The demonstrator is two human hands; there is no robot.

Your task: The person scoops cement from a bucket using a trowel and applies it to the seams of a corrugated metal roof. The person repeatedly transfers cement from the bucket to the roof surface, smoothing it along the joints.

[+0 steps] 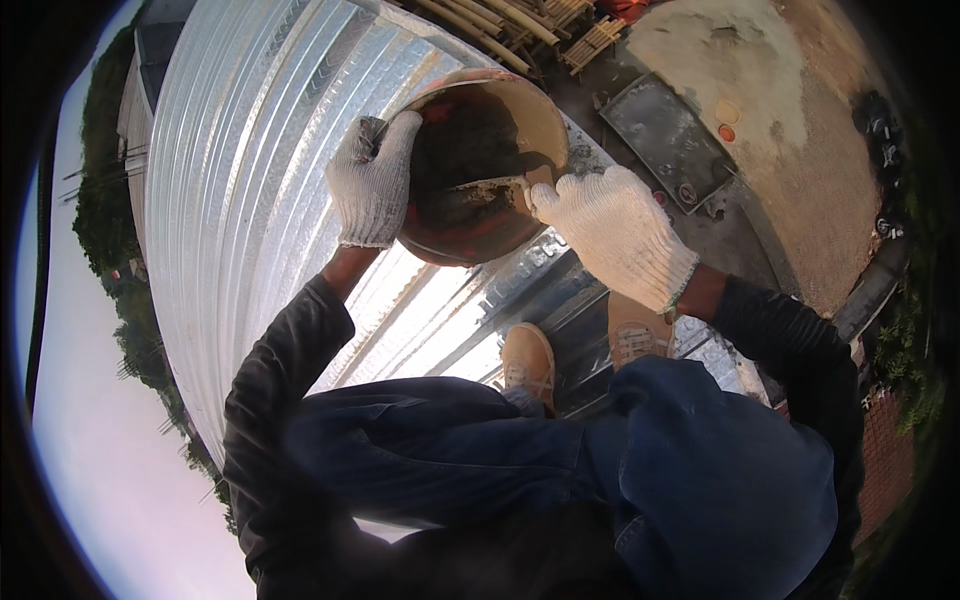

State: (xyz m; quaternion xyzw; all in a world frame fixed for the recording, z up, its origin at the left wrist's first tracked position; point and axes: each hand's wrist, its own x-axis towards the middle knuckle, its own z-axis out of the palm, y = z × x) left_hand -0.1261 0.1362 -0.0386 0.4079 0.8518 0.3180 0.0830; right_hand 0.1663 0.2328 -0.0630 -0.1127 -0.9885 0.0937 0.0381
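Observation:
My gloved left hand (372, 180) grips the left rim of a round bucket (540, 115), stained red and tan and tilted over the metal sheeting. Dark grey, wet mortar (458, 140) lies inside it. My gloved right hand (610, 230), fingers curled, holds what looks like a trowel (490, 190) at the bucket's right side, its mortar-smeared blade down in the bucket. The grip itself is mostly hidden by the glove.
I am on ribbed metal roofing (240, 220), my shoes (527, 362) below the bucket. Past the sheet's right edge lie bamboo poles (500, 25), a grey rectangular tray (665, 130) and a sand-coloured ground area (800, 200) lower down. Trees (100, 200) and sky border the left.

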